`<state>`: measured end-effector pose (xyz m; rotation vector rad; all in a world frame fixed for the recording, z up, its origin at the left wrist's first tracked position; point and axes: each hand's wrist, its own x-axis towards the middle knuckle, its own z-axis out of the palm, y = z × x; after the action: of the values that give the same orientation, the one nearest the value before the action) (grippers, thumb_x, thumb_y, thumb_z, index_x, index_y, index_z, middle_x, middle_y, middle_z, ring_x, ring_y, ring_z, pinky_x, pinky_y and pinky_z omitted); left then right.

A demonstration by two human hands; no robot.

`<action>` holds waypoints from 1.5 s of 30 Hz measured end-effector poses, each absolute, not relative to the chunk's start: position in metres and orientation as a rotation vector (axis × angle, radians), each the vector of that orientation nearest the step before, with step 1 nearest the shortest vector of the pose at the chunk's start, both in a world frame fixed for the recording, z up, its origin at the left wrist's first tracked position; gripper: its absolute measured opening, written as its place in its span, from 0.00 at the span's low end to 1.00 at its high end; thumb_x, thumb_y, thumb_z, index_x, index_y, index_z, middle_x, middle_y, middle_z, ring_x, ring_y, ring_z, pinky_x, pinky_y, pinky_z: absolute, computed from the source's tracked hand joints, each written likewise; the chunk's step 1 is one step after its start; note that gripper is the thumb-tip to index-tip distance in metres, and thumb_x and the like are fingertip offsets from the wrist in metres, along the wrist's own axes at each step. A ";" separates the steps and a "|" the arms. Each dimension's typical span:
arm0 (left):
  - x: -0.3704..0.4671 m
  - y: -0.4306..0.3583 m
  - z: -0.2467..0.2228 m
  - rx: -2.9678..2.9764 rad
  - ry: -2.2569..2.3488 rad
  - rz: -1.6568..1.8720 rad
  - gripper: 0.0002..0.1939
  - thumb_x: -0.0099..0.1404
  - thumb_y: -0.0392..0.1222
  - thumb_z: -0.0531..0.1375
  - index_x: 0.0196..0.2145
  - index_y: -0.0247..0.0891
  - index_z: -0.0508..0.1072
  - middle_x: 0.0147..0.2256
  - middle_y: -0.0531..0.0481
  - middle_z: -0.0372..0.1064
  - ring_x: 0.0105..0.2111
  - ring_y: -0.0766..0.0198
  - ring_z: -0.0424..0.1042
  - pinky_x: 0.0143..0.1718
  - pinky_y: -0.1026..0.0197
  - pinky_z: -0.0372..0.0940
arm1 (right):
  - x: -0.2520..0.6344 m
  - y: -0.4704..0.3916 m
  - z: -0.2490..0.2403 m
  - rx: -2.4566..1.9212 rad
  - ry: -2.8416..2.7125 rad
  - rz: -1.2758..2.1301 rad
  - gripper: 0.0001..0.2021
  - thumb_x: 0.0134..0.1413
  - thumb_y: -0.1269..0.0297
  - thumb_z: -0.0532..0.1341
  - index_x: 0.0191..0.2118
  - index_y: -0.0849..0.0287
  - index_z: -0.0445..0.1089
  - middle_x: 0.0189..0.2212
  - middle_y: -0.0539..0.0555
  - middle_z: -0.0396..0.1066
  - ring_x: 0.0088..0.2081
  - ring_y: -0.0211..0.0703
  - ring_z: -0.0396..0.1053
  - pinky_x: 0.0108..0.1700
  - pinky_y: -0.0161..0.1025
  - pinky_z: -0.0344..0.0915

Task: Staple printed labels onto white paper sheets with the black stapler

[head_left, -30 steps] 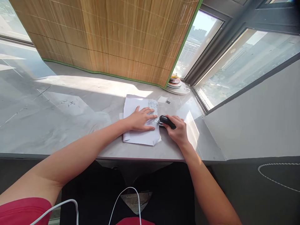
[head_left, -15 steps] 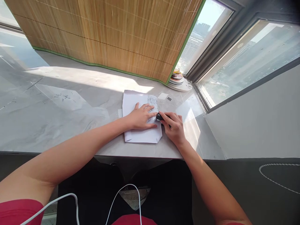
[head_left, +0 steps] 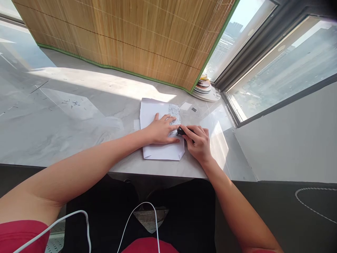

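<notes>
A white sheet of paper (head_left: 155, 109), seemingly folded or layered, lies on the grey marbled counter. A dense patch of staples (head_left: 174, 110) covers part of its right side. Spread flat over the paper, my left hand (head_left: 163, 130) has its fingers apart, with the fingertips by the patch. My right hand (head_left: 198, 142) is wrapped round a black stapler (head_left: 180, 131), whose front end sits over the paper's right edge beside my left fingers. Most of the stapler's body is hidden by my fingers.
A short strip of staples (head_left: 194, 109) and a small white paper piece (head_left: 185, 106) lie beyond my right hand. Loose staples (head_left: 76, 103) are scattered at the left. Stacked plates (head_left: 206, 92) stand by the window, next to a bamboo blind (head_left: 118, 38). A white cable (head_left: 86, 228) hangs in front.
The view has shifted slightly, so the paper and both hands appear a little further right. Both hands keep nearly the same pose, with the stapler still at the paper's right edge.
</notes>
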<state>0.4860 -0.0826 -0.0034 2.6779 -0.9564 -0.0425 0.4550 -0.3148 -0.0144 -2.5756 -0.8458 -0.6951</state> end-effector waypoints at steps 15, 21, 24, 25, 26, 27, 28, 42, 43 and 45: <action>0.488 -0.082 -0.004 2.664 -0.950 -0.071 0.37 0.70 0.69 0.56 0.70 0.53 0.66 0.74 0.40 0.54 0.72 0.35 0.49 0.69 0.21 0.39 | 0.456 -0.320 -0.014 -2.591 -0.779 -0.702 0.20 0.71 0.67 0.58 0.61 0.42 0.76 0.47 0.54 0.79 0.43 0.49 0.73 0.53 0.52 0.56; 0.486 -0.082 -0.004 2.661 -0.961 -0.050 0.36 0.71 0.67 0.56 0.70 0.49 0.66 0.74 0.38 0.53 0.72 0.34 0.50 0.68 0.20 0.40 | 0.455 -0.317 -0.013 -2.603 -0.805 -0.694 0.20 0.72 0.67 0.58 0.62 0.41 0.75 0.47 0.53 0.79 0.43 0.48 0.72 0.54 0.52 0.54; 0.487 -0.083 -0.005 2.642 -0.955 -0.044 0.36 0.71 0.67 0.56 0.71 0.51 0.65 0.73 0.39 0.54 0.72 0.34 0.49 0.69 0.21 0.39 | 0.455 -0.317 -0.013 -2.609 -0.803 -0.692 0.21 0.72 0.67 0.58 0.63 0.39 0.74 0.46 0.53 0.78 0.43 0.48 0.71 0.53 0.52 0.54; 0.487 -0.083 -0.006 2.642 -0.954 -0.046 0.37 0.70 0.67 0.56 0.71 0.51 0.65 0.73 0.38 0.54 0.72 0.34 0.49 0.69 0.21 0.39 | 0.455 -0.317 -0.014 -2.610 -0.803 -0.692 0.22 0.71 0.67 0.58 0.64 0.39 0.73 0.46 0.53 0.78 0.43 0.48 0.71 0.53 0.52 0.53; 0.487 -0.083 -0.006 2.644 -0.954 -0.048 0.37 0.70 0.67 0.57 0.70 0.51 0.65 0.73 0.38 0.54 0.72 0.35 0.49 0.69 0.21 0.38 | 0.456 -0.317 -0.014 -2.611 -0.806 -0.692 0.22 0.71 0.67 0.58 0.64 0.38 0.73 0.47 0.53 0.78 0.43 0.48 0.71 0.53 0.52 0.53; 0.487 -0.083 -0.006 2.647 -0.954 -0.049 0.37 0.70 0.67 0.57 0.70 0.51 0.66 0.74 0.38 0.54 0.72 0.35 0.49 0.69 0.21 0.39 | 0.456 -0.317 -0.014 -2.612 -0.808 -0.693 0.22 0.71 0.67 0.58 0.64 0.38 0.73 0.47 0.53 0.78 0.43 0.48 0.71 0.53 0.52 0.53; 0.487 -0.083 -0.006 2.650 -0.953 -0.050 0.37 0.70 0.67 0.57 0.70 0.51 0.66 0.74 0.38 0.53 0.72 0.35 0.49 0.69 0.21 0.39 | 0.456 -0.317 -0.014 -2.614 -0.810 -0.693 0.22 0.71 0.67 0.58 0.64 0.38 0.73 0.47 0.53 0.78 0.44 0.48 0.71 0.54 0.52 0.53; 0.487 -0.083 -0.004 2.649 -0.967 -0.047 0.37 0.69 0.68 0.58 0.68 0.49 0.69 0.73 0.38 0.54 0.72 0.31 0.49 0.68 0.19 0.39 | 0.454 -0.315 -0.014 -2.649 -0.807 -0.715 0.23 0.71 0.69 0.57 0.65 0.38 0.72 0.48 0.54 0.78 0.45 0.49 0.71 0.54 0.53 0.52; 0.487 -0.083 -0.004 2.651 -0.968 -0.047 0.37 0.69 0.68 0.58 0.68 0.49 0.69 0.73 0.38 0.54 0.72 0.31 0.49 0.68 0.19 0.39 | 0.454 -0.315 -0.014 -2.647 -0.806 -0.715 0.24 0.71 0.70 0.57 0.65 0.38 0.72 0.48 0.54 0.78 0.45 0.49 0.71 0.54 0.53 0.52; 0.487 -0.083 -0.004 2.661 -0.971 -0.056 0.36 0.69 0.67 0.58 0.68 0.48 0.69 0.73 0.37 0.54 0.72 0.32 0.49 0.68 0.19 0.40 | 0.454 -0.315 -0.014 -2.645 -0.805 -0.721 0.24 0.71 0.70 0.57 0.64 0.37 0.72 0.48 0.53 0.78 0.45 0.48 0.71 0.54 0.53 0.52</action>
<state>0.4865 -0.0832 -0.0038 2.6613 -0.9713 -0.0560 0.4537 -0.3147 -0.0142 -2.6452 -0.8054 -0.7208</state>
